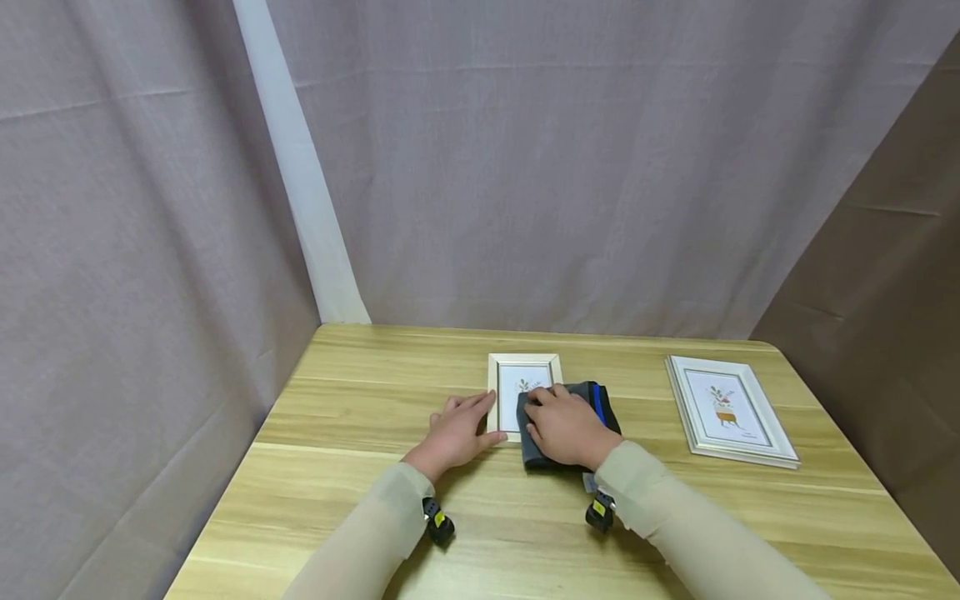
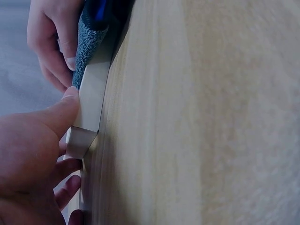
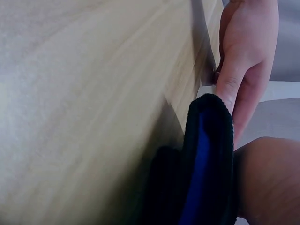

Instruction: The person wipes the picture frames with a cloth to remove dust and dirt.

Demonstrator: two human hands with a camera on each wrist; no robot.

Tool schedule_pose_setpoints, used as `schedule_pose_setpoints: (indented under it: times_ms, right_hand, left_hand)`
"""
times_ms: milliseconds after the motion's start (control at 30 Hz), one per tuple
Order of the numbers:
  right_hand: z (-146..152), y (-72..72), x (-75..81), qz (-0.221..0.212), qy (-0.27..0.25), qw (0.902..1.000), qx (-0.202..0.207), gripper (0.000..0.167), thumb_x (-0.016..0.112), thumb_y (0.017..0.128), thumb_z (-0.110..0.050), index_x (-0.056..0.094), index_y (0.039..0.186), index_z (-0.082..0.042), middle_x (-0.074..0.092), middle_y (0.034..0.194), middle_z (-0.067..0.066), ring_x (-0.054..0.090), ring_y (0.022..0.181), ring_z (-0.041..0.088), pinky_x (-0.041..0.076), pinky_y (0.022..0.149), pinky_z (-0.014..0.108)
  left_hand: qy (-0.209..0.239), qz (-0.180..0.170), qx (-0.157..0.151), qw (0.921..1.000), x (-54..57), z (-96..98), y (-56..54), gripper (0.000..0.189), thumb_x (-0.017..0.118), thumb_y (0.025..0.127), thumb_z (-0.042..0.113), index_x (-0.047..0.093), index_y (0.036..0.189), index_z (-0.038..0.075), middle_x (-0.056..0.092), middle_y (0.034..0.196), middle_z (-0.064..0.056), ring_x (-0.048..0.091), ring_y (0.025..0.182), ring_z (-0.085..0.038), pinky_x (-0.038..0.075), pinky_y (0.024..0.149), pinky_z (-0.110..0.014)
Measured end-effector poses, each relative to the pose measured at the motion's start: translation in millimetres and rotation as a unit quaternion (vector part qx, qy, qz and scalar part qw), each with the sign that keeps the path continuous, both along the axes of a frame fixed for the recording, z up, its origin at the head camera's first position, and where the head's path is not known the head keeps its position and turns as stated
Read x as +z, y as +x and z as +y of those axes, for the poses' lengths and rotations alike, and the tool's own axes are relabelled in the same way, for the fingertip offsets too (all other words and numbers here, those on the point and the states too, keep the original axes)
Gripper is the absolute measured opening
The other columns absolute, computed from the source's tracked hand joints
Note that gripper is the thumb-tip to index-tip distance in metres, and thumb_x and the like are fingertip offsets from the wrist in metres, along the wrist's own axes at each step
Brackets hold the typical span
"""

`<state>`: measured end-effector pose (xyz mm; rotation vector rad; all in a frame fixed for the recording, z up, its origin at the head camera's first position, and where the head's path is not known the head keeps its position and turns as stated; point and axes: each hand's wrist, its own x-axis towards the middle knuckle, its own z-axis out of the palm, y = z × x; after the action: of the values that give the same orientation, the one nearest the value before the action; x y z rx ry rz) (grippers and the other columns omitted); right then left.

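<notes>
Small picture frame [image 1: 511, 407] lies face up on the bench [image 1: 360, 400], centre, between the hands. Left hand [image 1: 456, 435]: grip narrow around the frame's near-left corner, thumb at near edge, fingers along left side. Right hand [image 1: 567, 427]: fingers bent over a folded dark cloth [image 1: 537, 452], holding it down over the frame's near-right part; cloth runs past the right edge.

Step in hand reads as wiping. To do it well: brace the corner so the frame can't skid, thumb off the print area, cloth flat under the fingers, light even pressure, strokes along the long side, reach into the inner border and far corners. Loose right end of cloth could catch the frame edge.

Long axis runs near to far; printed leaves sit toward the far end, base covered by cloth. White frame [image 1: 726, 408] well apart at right, printed leaves also far, far end leaning left.
</notes>
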<state>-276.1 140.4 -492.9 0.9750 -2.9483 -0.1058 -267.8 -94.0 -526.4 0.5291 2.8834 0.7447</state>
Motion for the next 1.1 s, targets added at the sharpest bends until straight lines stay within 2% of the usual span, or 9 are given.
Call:
schedule_pose_setpoints:
  times_ms: [400,633,1100]
  right_hand:
    - [-5.8,-14.3,5.4,-0.015,0.020,0.9996,-0.013,0.042,0.063,0.113,-0.031,0.072,0.144,-0.005,0.060,0.155,0.016,0.058,0.138,0.038,0.055,0.104,0.061]
    - [-8.7,-24.1,8.5,-0.005,0.037,0.9992,-0.014,0.040,0.065,0.111,-0.031,0.074,0.140,-0.005,0.061,0.153,0.015,0.062,0.132,0.037,0.057,0.099,0.060]
    - [-13.9,-51.6,6.9,-0.027,0.048,0.9975,-0.044,0.040,0.063,0.112,-0.030,0.072,0.145,-0.008,0.055,0.161,0.014,0.056,0.142,0.037,0.053,0.104,0.065]
  left_hand:
    - [0.004,-0.002,0.002,1.0000,0.4,-0.8,-0.3,0.082,0.066,0.106,0.059,0.035,0.174,0.025,0.039,0.176,-0.002,0.039,0.150,-0.030,0.038,0.106,-0.062]
    - [-0.001,0.009,-0.001,1.0000,-3.5,0.1,-2.3,0.081,0.067,0.107,0.056,0.038,0.173,0.021,0.041,0.174,-0.007,0.040,0.151,-0.033,0.039,0.104,-0.063]
    - [-0.006,0.013,0.001,0.9999,-3.5,-0.6,-3.6,0.083,0.067,0.105,0.062,0.039,0.173,0.023,0.043,0.174,-0.004,0.041,0.149,-0.031,0.041,0.102,-0.059]
